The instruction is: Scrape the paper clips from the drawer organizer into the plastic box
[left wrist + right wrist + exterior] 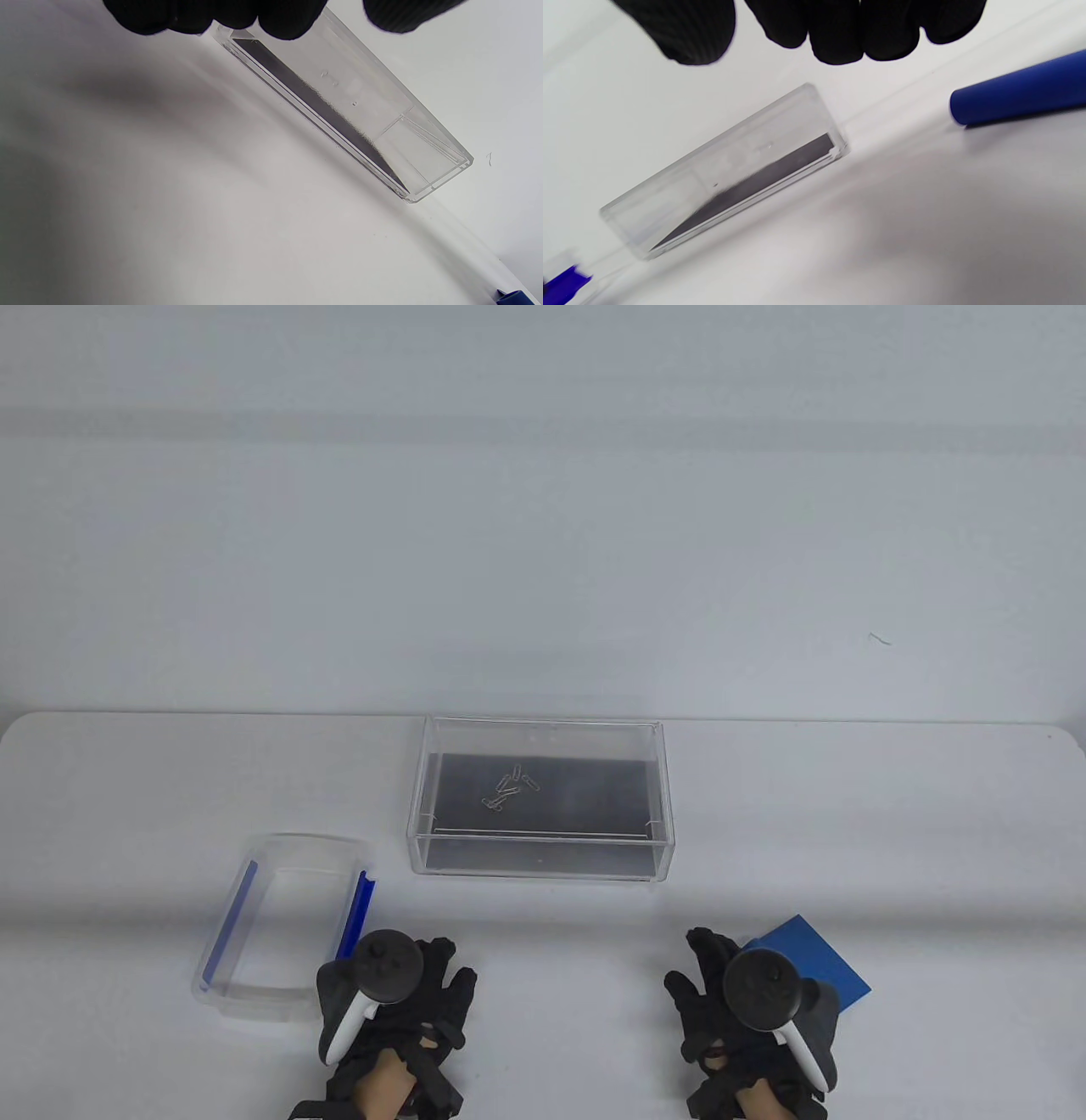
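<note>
A clear drawer organizer (543, 848) with a dark floor stands mid-table, with several paper clips (511, 789) lying in its left half. A clear plastic box (284, 984) with blue side latches stands at the front left. My left hand (428, 984) rests empty on the table just right of the box, fingers spread. My right hand (704, 980) is empty at the front right, fingers loose. The organizer also shows in the left wrist view (348, 114) and the right wrist view (725, 178), beyond my fingertips (275, 17) (835, 38).
A flat blue card (819, 954) lies on the table just right of my right hand, partly hidden by the tracker. It also shows in the right wrist view (1018, 93). A blue latch of the box (564, 284) shows at that view's lower left.
</note>
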The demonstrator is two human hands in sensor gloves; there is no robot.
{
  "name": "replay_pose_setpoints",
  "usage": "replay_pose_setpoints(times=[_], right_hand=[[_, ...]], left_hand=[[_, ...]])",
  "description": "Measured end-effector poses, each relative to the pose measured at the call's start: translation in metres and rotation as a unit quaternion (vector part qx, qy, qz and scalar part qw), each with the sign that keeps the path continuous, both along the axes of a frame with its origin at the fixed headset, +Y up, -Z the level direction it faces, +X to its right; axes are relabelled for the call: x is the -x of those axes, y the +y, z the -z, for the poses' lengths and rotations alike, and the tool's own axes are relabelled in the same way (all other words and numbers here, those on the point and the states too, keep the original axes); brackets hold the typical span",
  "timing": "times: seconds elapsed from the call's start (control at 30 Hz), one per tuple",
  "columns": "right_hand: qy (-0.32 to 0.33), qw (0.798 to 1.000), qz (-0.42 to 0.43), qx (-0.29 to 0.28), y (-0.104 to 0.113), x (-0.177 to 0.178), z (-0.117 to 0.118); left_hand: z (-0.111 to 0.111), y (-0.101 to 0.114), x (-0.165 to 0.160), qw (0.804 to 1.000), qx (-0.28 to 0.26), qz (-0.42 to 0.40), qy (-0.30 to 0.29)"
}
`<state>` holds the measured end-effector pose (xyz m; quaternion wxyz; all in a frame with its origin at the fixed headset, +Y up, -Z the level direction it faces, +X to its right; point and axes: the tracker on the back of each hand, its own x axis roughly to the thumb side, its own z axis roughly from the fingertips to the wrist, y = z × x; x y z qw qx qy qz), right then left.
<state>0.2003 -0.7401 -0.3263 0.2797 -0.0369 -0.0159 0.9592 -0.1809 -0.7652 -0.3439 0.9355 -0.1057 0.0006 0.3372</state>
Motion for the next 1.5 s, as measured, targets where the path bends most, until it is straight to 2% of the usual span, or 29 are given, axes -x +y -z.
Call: replay_pose_setpoints(times=[0.3, 0.57, 0.8, 1.13, 1.5], right_hand=[[-0.094, 0.995, -0.036, -0.002, -0.007, -0.045, 0.004], [-0.135, 0.985, -0.097, 0.051, -0.023, -0.068, 0.009], [-0.14, 0.972, -0.147, 0.119, -0.036, -0.067, 0.013], [-0.138, 0.955, -0.198, 0.171, -0.049, -0.062, 0.019], [-0.143, 0.947, -0.233, 0.17, -0.047, -0.057, 0.024]], left_hand=[[0.0, 0.0, 0.002, 1.0, 0.001, -0.005, 0.0], [0.001, 0.001, 0.004, 1.0, 0.003, -0.01, 0.002], [0.001, 0.002, 0.006, 1.0, 0.002, -0.018, 0.005], [0.001, 0.002, 0.006, 1.0, 0.007, -0.017, 0.004], [0.002, 0.003, 0.007, 1.0, 0.015, -0.013, 0.002]])
